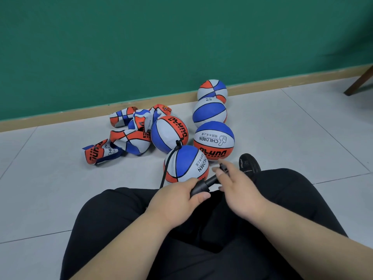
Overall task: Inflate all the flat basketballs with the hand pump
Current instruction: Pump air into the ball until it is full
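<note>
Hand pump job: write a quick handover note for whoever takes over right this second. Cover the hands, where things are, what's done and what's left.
Left grip holds the pump by its barrel.
Right grip is at the pump's handle. It is blurred, so I cannot confirm a hold.
The hose runs up over the nearest ball. I cannot tell where its tip ends.
Done: five round balls on the floor, nearest included.
Left: the pile of flat balls near the wall.
</note>
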